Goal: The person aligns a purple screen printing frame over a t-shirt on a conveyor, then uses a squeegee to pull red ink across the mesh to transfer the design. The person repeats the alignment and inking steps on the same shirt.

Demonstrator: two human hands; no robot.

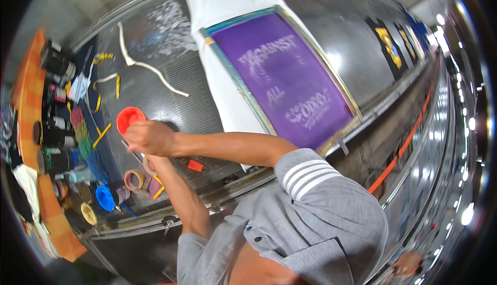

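My right hand [151, 138] is closed at the near rim of a red tub [124, 122] with red inside, at the left end of the long dark table. What the fingers grip is hidden. My left forearm [178, 194] rises below it, and its hand is mostly covered by the right one, so its fingers do not show. A thin, pale edge pokes out beside the hands. To the right, a framed purple printing screen [290, 78] with pale lettering lies over a white cloth [212, 73].
Tape rolls [134, 180], a blue tub [105, 198] and several dark jars [54, 135] crowd the left side. A white strip [150, 68] curls on the table, with a small red piece [195, 165] near the front. Black printed shirts [385, 47] lie farther right.
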